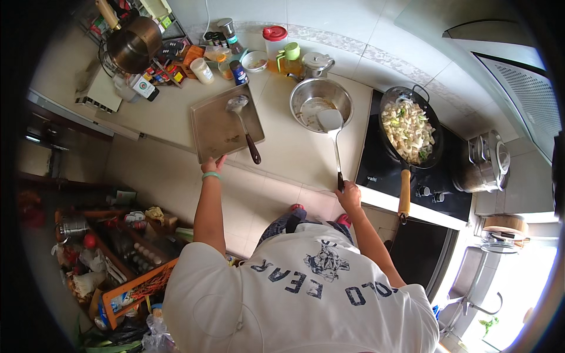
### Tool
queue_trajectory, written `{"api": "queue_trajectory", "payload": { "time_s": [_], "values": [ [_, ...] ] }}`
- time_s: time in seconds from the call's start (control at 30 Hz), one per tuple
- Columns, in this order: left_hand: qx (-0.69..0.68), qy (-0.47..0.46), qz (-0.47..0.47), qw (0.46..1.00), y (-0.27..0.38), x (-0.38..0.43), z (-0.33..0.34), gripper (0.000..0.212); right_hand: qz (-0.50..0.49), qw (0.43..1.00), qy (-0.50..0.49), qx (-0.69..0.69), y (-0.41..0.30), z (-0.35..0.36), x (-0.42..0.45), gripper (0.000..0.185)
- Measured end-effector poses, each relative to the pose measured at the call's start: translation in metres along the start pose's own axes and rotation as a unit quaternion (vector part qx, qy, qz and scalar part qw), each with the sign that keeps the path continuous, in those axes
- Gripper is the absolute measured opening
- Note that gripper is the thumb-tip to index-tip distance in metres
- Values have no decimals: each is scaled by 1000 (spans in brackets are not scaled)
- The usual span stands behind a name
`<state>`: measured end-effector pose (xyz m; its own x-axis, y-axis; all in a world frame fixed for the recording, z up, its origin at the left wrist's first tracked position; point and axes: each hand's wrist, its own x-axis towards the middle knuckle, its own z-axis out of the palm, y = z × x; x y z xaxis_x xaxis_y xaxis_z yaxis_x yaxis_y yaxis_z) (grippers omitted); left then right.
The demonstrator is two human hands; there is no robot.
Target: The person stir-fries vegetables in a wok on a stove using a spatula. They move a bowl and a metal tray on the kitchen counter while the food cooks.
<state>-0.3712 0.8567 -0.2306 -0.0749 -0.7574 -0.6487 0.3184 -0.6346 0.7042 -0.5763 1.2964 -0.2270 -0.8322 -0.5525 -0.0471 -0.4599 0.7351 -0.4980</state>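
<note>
My left hand [213,164] grips the near edge of a shallow rectangular baking tray [212,119], which lies over the counter's front edge. Across that tray rests a metal ladle [239,103] with a dark handle. My right hand [350,196] is closed around the dark handle of a metal cooking spatula [330,120]. Its blade hangs at the near rim of a steel mixing bowl [301,99], which has brown residue inside. To the right, a frying pan [435,150] full of chopped pale food with green pieces [408,128] sits on the black cooktop [368,170].
Jars [202,71], an oil jug [291,57], a small bowl [254,61] and a lidded metal pot [317,64] line the wall. The pan's wooden handle [404,192] juts past the cooktop. A steamer pot [483,163] stands right. Behind me on the left is a cluttered rack [141,278].
</note>
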Motion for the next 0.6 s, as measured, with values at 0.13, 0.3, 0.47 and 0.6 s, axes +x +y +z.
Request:
{"api": "queue_trajectory", "payload": {
  "time_s": [0.13, 0.3, 0.47, 0.6],
  "values": [
    [268, 285, 170, 904, -13, -13, 20, 33, 20, 1000, -17, -3, -5, -3, 3, 31],
    [222, -100, 544, 803, -69, -58, 78, 26, 27, 1000, -17, -1, -9, -2, 5, 31],
    [234, -320, 106, 912, -124, -95, 187, 40, 34, 999, -27, -6, -11, -2, 2, 31],
    [285, -314, 66, 903, -145, -88, 220, 26, 20, 999, -28, -21, -9, -1, 3, 31]
  ]
}}
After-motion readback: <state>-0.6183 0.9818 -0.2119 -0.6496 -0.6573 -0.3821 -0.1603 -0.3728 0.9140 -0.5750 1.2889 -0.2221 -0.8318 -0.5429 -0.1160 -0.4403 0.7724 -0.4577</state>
